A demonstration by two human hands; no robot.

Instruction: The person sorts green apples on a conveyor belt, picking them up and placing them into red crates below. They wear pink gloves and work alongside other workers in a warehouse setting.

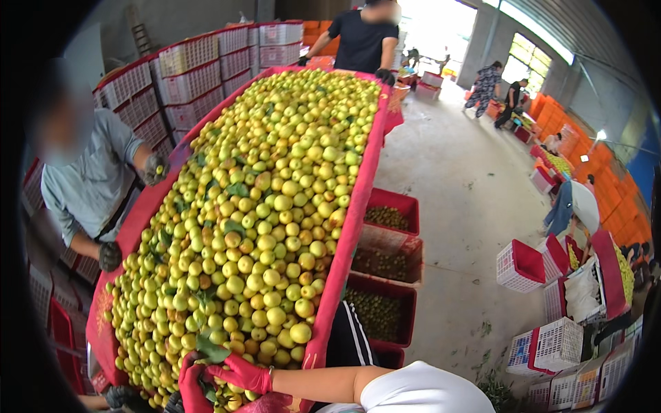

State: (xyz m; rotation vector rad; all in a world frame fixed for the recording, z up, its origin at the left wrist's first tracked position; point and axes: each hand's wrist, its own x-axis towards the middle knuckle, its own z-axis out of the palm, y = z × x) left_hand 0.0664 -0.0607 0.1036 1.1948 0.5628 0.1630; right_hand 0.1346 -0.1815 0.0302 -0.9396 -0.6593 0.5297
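Observation:
A long heap of yellow-green fruit (273, 227), like jujubes or small apples, lies on a table with a red cloth-covered rim (356, 222). Leaves are scattered through it. My right hand (245, 372), in a pink-red glove, reaches in from the right over the heap's near end, its fingers closed at a large green leaf (213, 351). Against it is my left hand (195, 384), in the same kind of glove, fingers curled; whether it grips anything is hidden. More dark leaves show between the two hands.
A co-worker's dark gloved hand (124, 397) is close on the left. Co-workers stand at the left side and far end. Red-lined bins (395, 310) holding small fruit line the right side. Stacked plastic crates (191, 77) stand behind; more crates (557, 343) sit right.

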